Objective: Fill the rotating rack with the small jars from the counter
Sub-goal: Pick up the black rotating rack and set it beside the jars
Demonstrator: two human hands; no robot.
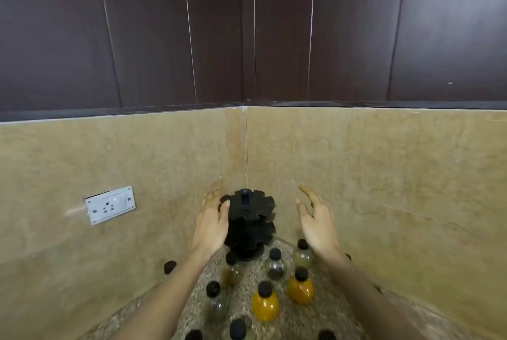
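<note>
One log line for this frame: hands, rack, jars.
left hand: touching rack | right hand: open, apart from rack | rack: no jars visible | jars: on counter

Two beige stone-tiled walls (384, 175) met in a corner straight ahead, their joint running down as a thin vertical seam. Above them ran a narrow black trim strip (109, 113), and over that hung dark brown glossy wooden cabinet panels (151, 32), catching soft light at upper right. A white rectangular wall socket (110, 204) sat tilted on the left wall. The speckled granite desk (247, 309) filled the corner below.
</note>
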